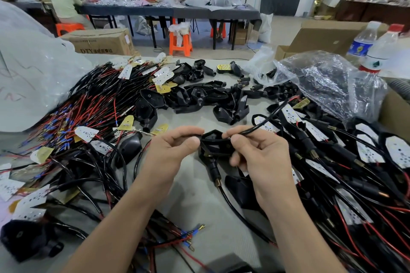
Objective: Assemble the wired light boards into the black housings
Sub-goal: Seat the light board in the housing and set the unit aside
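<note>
I hold a black housing (214, 143) above the table's middle, its stem with a brass end pointing down toward me. My left hand (172, 150) pinches the housing's left edge between thumb and forefinger. My right hand (258, 153) pinches a black cable (264, 121) at the housing's right rim; the cable arcs up to the right to a white light board (290, 113). Another stretch of black cable (239, 213) trails from the stem toward the table's front edge.
A heap of wired light boards (93, 104) with red and black leads covers the left. Empty black housings (206, 95) lie at the centre back. Assembled units (359, 162) pile on the right. A clear plastic bag (328, 80) and two bottles (377, 51) stand at the back right.
</note>
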`<action>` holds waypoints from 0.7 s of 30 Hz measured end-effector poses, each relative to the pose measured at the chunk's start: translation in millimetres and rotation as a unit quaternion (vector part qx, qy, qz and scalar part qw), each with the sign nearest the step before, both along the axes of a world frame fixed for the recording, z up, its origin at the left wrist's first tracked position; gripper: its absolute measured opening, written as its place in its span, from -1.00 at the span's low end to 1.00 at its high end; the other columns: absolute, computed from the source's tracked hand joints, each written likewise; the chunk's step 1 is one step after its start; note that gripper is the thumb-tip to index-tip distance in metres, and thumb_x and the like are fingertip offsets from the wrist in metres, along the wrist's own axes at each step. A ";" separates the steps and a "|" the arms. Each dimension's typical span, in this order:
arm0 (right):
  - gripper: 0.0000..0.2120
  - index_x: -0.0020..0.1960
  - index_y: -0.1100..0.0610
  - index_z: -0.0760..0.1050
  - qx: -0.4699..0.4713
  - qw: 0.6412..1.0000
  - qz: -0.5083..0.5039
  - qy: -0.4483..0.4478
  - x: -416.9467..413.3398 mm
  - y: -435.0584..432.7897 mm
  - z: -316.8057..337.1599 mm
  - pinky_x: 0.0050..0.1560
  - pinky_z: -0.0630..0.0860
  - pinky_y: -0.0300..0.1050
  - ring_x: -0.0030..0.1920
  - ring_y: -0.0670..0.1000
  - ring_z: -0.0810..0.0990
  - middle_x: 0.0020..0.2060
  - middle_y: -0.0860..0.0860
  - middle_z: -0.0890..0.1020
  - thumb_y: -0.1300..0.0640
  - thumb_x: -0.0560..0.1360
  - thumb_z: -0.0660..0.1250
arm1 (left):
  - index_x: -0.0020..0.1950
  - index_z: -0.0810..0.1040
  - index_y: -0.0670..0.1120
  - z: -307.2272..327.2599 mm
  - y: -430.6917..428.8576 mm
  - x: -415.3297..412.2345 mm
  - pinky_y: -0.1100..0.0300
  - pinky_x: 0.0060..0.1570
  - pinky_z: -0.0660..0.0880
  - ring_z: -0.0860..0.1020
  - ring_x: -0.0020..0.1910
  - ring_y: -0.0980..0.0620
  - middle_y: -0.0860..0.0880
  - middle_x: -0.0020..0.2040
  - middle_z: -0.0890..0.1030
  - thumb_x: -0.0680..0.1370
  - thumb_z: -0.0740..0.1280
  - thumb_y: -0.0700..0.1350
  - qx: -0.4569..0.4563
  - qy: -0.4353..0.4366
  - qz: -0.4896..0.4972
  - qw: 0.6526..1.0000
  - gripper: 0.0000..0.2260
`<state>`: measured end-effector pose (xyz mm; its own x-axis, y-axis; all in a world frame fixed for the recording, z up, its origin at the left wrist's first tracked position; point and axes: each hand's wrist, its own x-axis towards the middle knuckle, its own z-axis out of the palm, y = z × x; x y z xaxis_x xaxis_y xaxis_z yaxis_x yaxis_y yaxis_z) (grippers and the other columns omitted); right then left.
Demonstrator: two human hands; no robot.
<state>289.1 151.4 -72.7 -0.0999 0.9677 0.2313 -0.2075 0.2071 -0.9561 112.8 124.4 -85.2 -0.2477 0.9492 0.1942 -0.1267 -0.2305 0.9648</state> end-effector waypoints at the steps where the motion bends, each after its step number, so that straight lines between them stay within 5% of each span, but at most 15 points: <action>1: -0.75 -0.13 0.06 0.74 0.014 0.999 -0.029 -0.033 0.4 0.3 -1.3 -0.37 0.50 -0.19 -0.43 -0.02 0.59 -0.35 0.09 0.70 0.38 0.51 0.42 | -0.06 0.76 -0.06 0.5 0.2 -1.4 0.29 -0.05 0.60 0.70 -0.11 0.07 -0.06 -0.12 0.74 0.47 0.44 -0.28 -0.011 -0.053 -0.020 0.998 -0.84; 4: -0.67 -0.12 -0.24 0.73 0.087 0.980 -0.122 -0.131 -4.2 -1.3 -3.6 0.13 0.57 -0.07 0.00 -0.14 0.69 -0.10 -0.22 0.74 0.23 0.39 0.53 | -0.08 0.78 -0.07 0.1 -0.8 -4.2 0.24 -0.08 0.63 0.72 -0.10 0.01 -0.12 -0.10 0.74 0.38 0.53 -0.24 -0.038 -0.131 -0.074 0.988 -0.84; 7: -0.69 -0.13 -0.33 0.71 0.112 0.975 -0.080 -0.175 -13.9 -4.8 -1.1 0.41 0.36 -0.14 0.37 -0.24 0.46 0.19 -0.37 0.57 0.11 0.31 0.50 | -0.05 0.78 -0.08 0.4 -3.6 -5.2 0.26 -0.11 0.63 0.73 -0.10 0.02 -0.11 -0.09 0.74 0.36 0.56 -0.25 -0.069 -0.114 -0.107 0.985 -0.81; 11: -0.80 -0.08 -0.06 0.76 0.032 0.995 0.031 -0.088 -14.6 -5.2 -1.0 0.21 0.60 0.19 0.06 -0.03 0.72 -0.05 -0.07 0.76 0.15 0.38 0.44 | -0.13 0.79 -0.05 7.0 -5.0 -11.7 0.32 -0.28 0.62 0.73 -0.23 0.07 -0.12 -0.21 0.74 0.38 0.44 -0.17 -0.108 -0.146 -0.101 0.978 -0.85; 16: -0.53 0.19 0.02 0.66 -0.017 0.990 0.141 -0.017 -7.3 -8.4 2.4 0.11 0.61 -0.15 0.08 -0.03 0.72 0.04 0.00 0.75 0.22 0.30 0.54 | -0.03 0.70 -0.17 7.8 -2.5 -10.0 0.32 -0.31 0.61 0.64 -0.39 0.14 -0.03 -0.36 0.66 0.41 0.38 -0.20 -0.110 -0.211 -0.046 0.970 -0.82; 21: -0.49 0.16 0.17 0.57 -0.074 0.980 0.091 0.161 -9.4 -7.4 8.0 0.01 0.63 -0.11 -0.02 0.06 0.70 0.02 0.11 0.72 0.42 0.23 0.48 | 0.03 0.65 -0.16 8.1 3.9 -18.6 0.29 -0.28 0.64 0.74 -0.23 0.03 -0.13 -0.13 0.75 0.48 0.38 -0.27 -0.089 -0.272 0.043 0.957 -0.85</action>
